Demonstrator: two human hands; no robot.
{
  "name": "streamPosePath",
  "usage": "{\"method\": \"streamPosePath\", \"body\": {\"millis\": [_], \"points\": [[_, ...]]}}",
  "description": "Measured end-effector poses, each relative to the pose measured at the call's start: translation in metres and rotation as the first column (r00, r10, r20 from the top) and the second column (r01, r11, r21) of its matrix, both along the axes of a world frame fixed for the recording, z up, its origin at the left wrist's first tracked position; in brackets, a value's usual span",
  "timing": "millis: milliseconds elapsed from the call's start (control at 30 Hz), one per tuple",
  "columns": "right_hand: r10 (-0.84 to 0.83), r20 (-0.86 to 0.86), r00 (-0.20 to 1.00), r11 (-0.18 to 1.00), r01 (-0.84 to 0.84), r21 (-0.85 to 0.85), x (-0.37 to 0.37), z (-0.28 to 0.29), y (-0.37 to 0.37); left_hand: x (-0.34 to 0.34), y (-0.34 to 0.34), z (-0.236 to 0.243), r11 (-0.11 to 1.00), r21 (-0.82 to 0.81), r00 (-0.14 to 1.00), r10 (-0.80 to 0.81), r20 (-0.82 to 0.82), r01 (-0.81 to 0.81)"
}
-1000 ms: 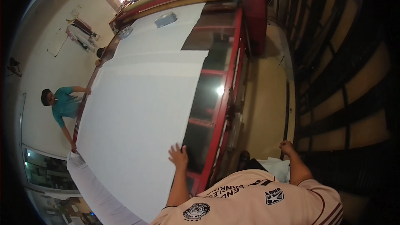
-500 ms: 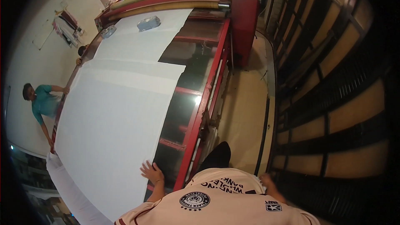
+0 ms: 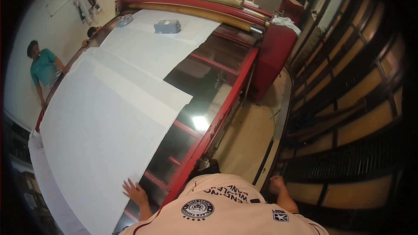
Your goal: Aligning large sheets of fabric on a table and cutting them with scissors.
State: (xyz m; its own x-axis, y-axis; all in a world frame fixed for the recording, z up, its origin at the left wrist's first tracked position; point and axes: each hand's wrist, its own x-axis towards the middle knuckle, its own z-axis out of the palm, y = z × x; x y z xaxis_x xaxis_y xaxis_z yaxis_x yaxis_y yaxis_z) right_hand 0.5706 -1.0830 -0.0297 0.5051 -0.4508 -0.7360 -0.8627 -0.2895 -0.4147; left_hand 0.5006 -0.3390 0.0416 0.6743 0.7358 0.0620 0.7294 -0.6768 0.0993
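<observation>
The left hand [image 3: 136, 193] is lying flat with fingers spread, pressing on the near edge of the white fabric sheet [image 3: 109, 122] and gripping nothing. The right hand [image 3: 277, 184] is hanging off the worktop on the floor side, loosely curled and holding nothing that I can see. The sheet is covering most of the long glass worktop [image 3: 204, 82], whose red frame [image 3: 217, 122] is running along the near edge; bare glass is showing between the cloth and that frame. At the far end, a grey-blue block [image 3: 167, 26] is sitting on the fabric before long rollers [image 3: 191, 1]. Across the worktop, a person in a teal shirt [image 3: 42, 73] is standing at the opposite edge.
</observation>
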Motion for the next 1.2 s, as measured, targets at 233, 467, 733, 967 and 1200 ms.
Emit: {"method": "streamPosePath", "body": {"millis": [233,467,733,967,1200], "points": [[-0.145,0.309,0.94,0.989,0.134,0.057,0.216,0.009,0.0,0.189,-0.079,0.013,0.988,-0.068,0.975,-0.124,0.182,0.138],[0.497,0.535,0.683,0.867,-0.376,-0.326,0.348,0.042,0.115,0.249,-0.12,0.001,0.998,-0.042,0.998,0.057,0.017,-0.056],[0.647,0.758,0.085,0.645,-0.591,-0.484,0.533,0.107,0.191,0.24,-0.113,0.004,0.981,-0.167,0.944,0.142,0.3,-0.094],[0.743,0.669,-0.02,0.415,-0.771,-0.483,0.594,0.115,0.342,0.218,-0.113,0.007,0.958,-0.242,0.959,0.205,0.197,-0.156],[0.914,0.405,-0.006,0.252,-0.775,-0.58,0.483,0.096,0.439,0.158,-0.113,0.014,0.99,-0.022,0.979,0.14,0.149,-0.138]]}}
